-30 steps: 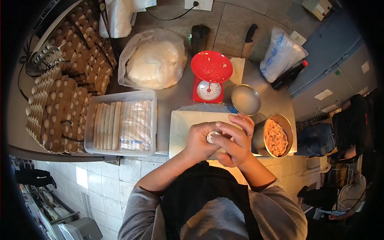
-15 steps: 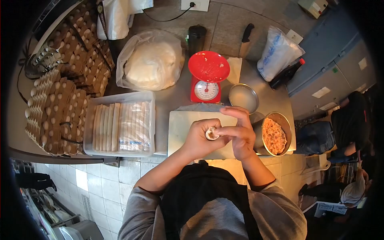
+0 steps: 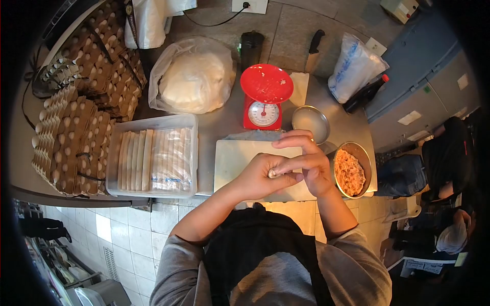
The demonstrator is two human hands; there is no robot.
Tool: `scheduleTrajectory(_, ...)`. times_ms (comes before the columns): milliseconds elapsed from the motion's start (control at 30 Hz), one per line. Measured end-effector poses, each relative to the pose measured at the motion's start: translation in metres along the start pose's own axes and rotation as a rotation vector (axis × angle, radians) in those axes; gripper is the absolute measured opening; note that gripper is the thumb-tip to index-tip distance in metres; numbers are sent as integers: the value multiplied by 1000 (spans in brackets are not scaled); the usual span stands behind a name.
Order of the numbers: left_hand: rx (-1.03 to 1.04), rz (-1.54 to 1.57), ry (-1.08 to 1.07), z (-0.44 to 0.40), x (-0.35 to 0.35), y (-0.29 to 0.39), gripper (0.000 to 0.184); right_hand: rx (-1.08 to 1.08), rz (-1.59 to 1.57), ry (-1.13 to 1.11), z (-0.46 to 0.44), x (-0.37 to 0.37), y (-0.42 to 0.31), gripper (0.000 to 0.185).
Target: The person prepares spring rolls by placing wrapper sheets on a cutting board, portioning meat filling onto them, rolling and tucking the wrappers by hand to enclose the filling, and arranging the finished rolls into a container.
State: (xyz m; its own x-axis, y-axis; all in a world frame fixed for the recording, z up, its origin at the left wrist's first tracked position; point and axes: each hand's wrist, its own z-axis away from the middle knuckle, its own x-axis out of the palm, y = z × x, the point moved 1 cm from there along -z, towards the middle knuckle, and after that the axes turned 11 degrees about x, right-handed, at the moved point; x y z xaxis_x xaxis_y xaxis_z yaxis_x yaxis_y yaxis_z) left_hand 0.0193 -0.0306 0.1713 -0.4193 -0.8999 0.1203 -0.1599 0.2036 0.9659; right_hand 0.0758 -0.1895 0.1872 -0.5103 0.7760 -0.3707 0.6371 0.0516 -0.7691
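My left hand (image 3: 256,178) is closed around a small pale piece of dough (image 3: 272,174), of which only the top shows. My right hand (image 3: 310,166) touches the dough with its index finger, the thumb close by and the other fingers curved above. Both hands are over a white cutting board (image 3: 232,156). Just right of my right hand is a metal bowl of orange-pink filling (image 3: 350,173). A shallow metal bowl with cloudy liquid (image 3: 311,122) stands behind it. The red scale (image 3: 266,84) is behind the board, with crumbs on its pan.
Left of the board is a plastic container (image 3: 154,155) of pale wrapped strips. A bag of dough (image 3: 193,79) lies behind it. Egg trays (image 3: 76,137) are stacked far left. A knife (image 3: 315,48), a white bag (image 3: 354,66) and a dark bottle (image 3: 365,95) are at the back right. Two people are at right.
The dough's open top has narrowed and sunk into my left hand. My right hand has shifted slightly, its index finger pressing at the dough. At right, a person in the background has moved.
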Motion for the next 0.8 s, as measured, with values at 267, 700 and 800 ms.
scheduleTrajectory(267,223,-95,98,-3,1,-23,25,-192,572,-83,-13,-5,-25,46)
scheduleTrajectory(700,413,-248,484,1,10,-40,20,-127,694,25,-7,25,-28,35)
scheduleTrajectory(800,440,-300,545,-2,10,-39,22,-105,808,4,-8,31,-31,36)
